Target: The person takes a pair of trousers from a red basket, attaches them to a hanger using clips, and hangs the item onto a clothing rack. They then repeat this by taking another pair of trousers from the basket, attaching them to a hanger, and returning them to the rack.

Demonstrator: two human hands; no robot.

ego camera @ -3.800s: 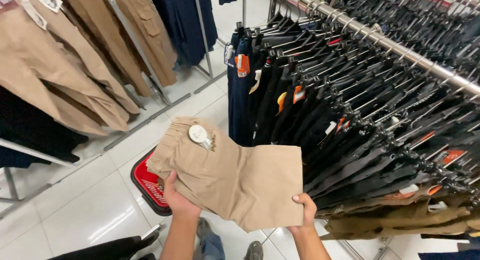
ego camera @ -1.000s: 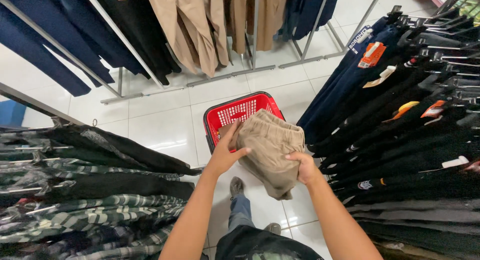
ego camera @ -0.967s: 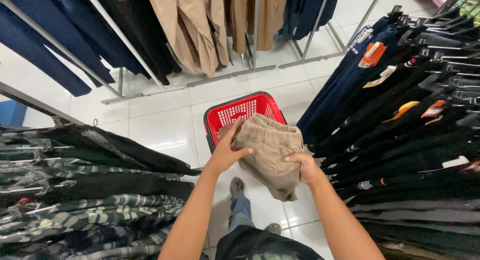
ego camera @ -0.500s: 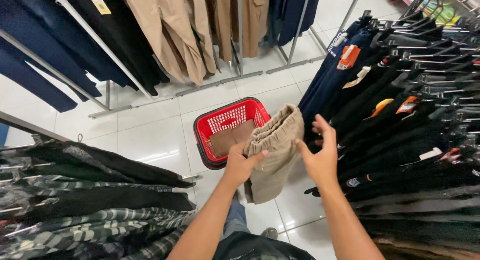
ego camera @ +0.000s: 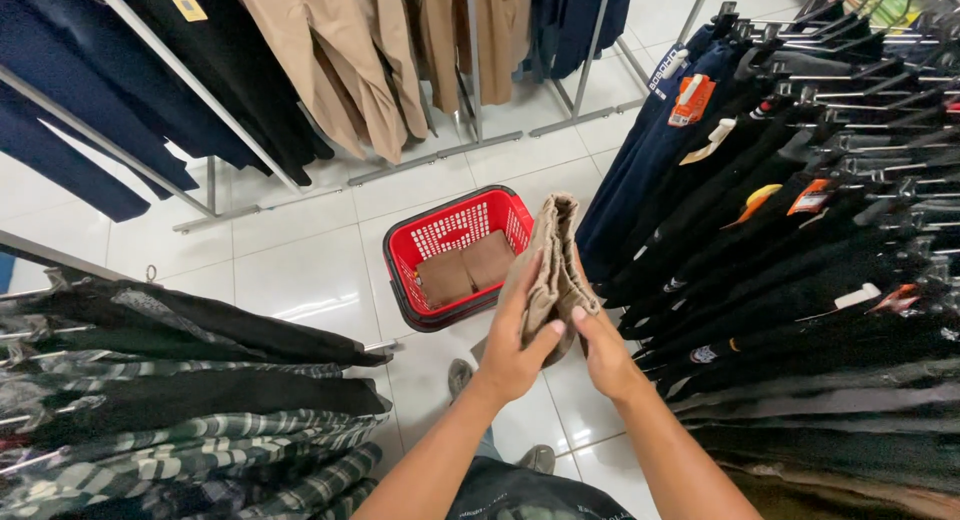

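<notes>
I see both hands pressed on a folded pair of beige trousers (ego camera: 553,270), held on edge just to the right of the red basket (ego camera: 412,292) and slightly above it. The left hand (ego camera: 517,345) lies flat against the near side of the fold, fingers closed on the cloth; the right hand (ego camera: 601,345) clamps the opposite side from below. Inside the basket lie two folded brown garments (ego camera: 465,271). The basket stands on the white tiled floor (ego camera: 300,270). Right of the basket hangs a rack of dark trousers (ego camera: 790,240); behind it, tan trousers (ego camera: 340,60); left of it, plaid shirts (ego camera: 150,420).
</notes>
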